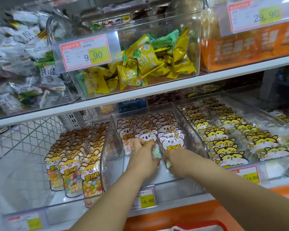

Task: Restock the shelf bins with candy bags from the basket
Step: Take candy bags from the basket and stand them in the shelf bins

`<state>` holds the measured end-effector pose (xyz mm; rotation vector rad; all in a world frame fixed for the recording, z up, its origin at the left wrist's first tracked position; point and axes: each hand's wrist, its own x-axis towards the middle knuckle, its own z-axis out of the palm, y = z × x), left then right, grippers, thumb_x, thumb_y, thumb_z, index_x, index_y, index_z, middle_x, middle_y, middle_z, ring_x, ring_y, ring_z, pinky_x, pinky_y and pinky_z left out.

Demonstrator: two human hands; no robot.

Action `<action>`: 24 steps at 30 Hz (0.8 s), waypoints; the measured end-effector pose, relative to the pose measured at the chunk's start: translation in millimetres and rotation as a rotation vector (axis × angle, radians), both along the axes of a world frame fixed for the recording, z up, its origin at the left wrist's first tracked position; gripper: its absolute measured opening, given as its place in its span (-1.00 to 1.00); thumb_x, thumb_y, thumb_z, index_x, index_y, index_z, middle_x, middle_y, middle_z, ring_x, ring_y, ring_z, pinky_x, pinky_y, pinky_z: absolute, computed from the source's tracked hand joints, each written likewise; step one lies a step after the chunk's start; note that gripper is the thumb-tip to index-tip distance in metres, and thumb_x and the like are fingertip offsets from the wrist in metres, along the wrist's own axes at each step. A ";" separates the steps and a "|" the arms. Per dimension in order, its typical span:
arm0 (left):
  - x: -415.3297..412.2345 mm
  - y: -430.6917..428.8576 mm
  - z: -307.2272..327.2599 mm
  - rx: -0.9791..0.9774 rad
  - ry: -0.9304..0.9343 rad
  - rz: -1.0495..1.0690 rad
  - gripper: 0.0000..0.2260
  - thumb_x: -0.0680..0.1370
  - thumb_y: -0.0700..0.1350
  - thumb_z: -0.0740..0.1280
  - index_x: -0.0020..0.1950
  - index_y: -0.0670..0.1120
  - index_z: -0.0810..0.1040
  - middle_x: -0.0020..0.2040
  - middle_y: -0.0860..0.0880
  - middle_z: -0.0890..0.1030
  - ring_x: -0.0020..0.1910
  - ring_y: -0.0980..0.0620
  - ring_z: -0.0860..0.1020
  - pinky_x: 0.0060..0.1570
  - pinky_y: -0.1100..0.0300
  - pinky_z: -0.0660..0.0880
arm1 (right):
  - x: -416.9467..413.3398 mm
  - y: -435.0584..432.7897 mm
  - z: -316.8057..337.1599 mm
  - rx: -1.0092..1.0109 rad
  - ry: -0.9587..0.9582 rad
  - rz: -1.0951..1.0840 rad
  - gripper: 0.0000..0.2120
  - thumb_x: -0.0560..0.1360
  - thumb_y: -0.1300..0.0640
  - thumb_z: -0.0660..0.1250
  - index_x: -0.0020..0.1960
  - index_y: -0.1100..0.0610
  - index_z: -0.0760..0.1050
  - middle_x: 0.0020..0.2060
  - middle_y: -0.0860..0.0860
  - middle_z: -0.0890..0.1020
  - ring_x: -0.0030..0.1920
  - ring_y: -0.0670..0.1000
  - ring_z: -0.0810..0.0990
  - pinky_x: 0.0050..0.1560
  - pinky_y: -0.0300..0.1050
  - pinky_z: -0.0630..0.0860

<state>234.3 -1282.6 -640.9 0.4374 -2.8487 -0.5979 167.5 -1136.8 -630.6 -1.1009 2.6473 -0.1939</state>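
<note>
Store shelf (157,91) crammed with clear bins. The middle lower bin (108,144) holds koala candy bags (163,124) standing upright in rows, faces out for shoppers. Left hand (143,158) grips the front middle bag (146,136), right hand (175,163) pinches its neighbour bag (171,140) low down, probably squaring the front row.

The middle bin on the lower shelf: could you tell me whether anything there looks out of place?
Nothing looks spilled or torn. The koala bags stand in rows set back, leaving the front of the middle bin bare, unlike the left bin, filled to its front.
</note>
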 end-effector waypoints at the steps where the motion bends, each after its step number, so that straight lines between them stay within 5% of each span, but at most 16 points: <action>1: 0.1 0.2 -1.1 -0.028 -0.015 -0.016 -0.54 0.50 -0.02 0.45 0.38 -0.01 0.48 0.26 -0.03 0.14 0.36 -0.11 0.26 0.42 0.14 0.27 | 0.2 -2.4 -1.2 0.009 -0.007 -0.003 -0.63 0.50 0.23 0.23 0.27 0.03 0.51 0.15 0.10 0.61 0.18 0.18 0.58 0.14 0.04 0.58; 17: 23.4 -1.0 18.2 -0.017 -0.067 -0.024 -0.56 0.55 -0.02 0.39 0.43 -0.01 0.48 0.41 -0.04 0.22 0.39 -0.04 0.35 0.41 0.15 0.32 | 24.1 15.5 36.3 -0.082 0.020 -0.070 -0.61 0.53 0.13 0.27 0.35 -0.03 0.50 0.26 0.07 0.56 0.23 0.12 0.55 0.19 -0.04 0.54; 24: 87.1 21.3 46.8 0.054 0.239 -0.134 -0.69 0.55 -0.19 0.40 0.30 -0.09 0.59 0.27 -0.04 0.40 0.31 0.02 0.43 0.30 0.44 0.23 | 86.2 54.5 53.0 -0.313 0.307 -0.103 -0.70 0.54 0.01 0.27 0.27 -0.11 0.48 0.18 -0.05 0.60 0.19 0.08 0.57 0.05 -0.01 0.55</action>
